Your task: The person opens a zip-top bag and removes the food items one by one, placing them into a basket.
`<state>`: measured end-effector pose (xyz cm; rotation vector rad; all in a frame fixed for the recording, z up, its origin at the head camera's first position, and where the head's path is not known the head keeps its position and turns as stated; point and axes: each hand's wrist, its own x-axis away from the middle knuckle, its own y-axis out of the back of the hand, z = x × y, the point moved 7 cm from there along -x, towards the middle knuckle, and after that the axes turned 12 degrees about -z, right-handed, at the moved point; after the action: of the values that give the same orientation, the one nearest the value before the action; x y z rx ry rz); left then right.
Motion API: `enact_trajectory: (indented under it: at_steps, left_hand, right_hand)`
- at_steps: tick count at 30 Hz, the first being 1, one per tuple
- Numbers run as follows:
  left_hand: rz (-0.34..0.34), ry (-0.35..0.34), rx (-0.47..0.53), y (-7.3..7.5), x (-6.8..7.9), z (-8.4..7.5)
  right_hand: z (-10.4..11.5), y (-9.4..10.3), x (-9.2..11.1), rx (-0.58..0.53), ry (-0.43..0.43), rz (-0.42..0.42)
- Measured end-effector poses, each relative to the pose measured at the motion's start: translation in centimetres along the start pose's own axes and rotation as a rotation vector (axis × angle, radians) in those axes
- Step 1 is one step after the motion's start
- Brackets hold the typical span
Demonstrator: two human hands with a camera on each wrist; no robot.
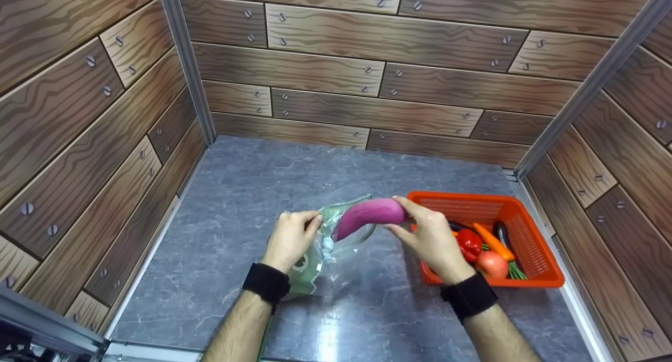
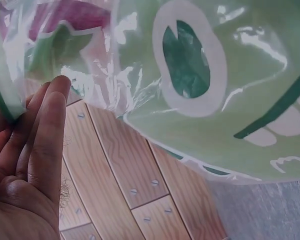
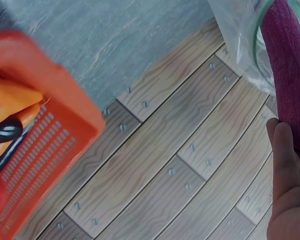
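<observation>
A curved magenta-purple sweet potato (image 1: 375,213) has its far end inside the mouth of a clear and green plastic bag (image 1: 303,279). My right hand (image 1: 431,237) holds its thick end between thumb and fingers. With thumb and fingertips my left hand (image 1: 292,238) pinches the bag's rim at the left, and the mouth gapes toward the right. In the left wrist view, the bag (image 2: 225,135) shows a printed cartoon eye and teeth, with purple visible through the clear film. The right wrist view has the sweet potato (image 3: 290,75) passing the bag's green-edged opening.
To the right stands an orange-red plastic basket (image 1: 541,236). It contains a red pepper (image 1: 469,245), a carrot (image 1: 493,241), a pinkish-red round fruit (image 1: 492,265) and dark glossy vegetables. Wood-patterned walls (image 1: 325,73) enclose the grey marbled surface (image 1: 252,183) on three sides.
</observation>
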<state>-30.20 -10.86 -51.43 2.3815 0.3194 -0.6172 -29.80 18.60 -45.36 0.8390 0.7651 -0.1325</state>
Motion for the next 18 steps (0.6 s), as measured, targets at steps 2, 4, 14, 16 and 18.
enact_trajectory:
  at_steps: [2,4,14,16,18]
  left_hand:
    - [0.007,0.0,0.007,-0.1,0.0,0.0]
    - [0.01,0.0,0.012,-0.2,0.0,-0.1]
    - [0.017,-0.006,-0.004,-0.4,0.1,-0.3]
    - [0.017,-0.006,-0.01,-0.5,0.1,-0.3]
    - [0.027,0.003,-0.003,-0.6,0.1,-0.3]
  right_hand:
    - [-0.7,0.7,-0.1,0.009,-0.012,-0.026]
    - [-1.4,1.5,-0.2,0.013,-0.029,-0.051]
    - [-5.6,4.8,-0.2,0.053,-0.154,-0.155]
    - [-6.3,5.3,-0.1,0.082,-0.17,-0.168]
    - [-7.1,5.8,0.0,0.101,-0.195,-0.176]
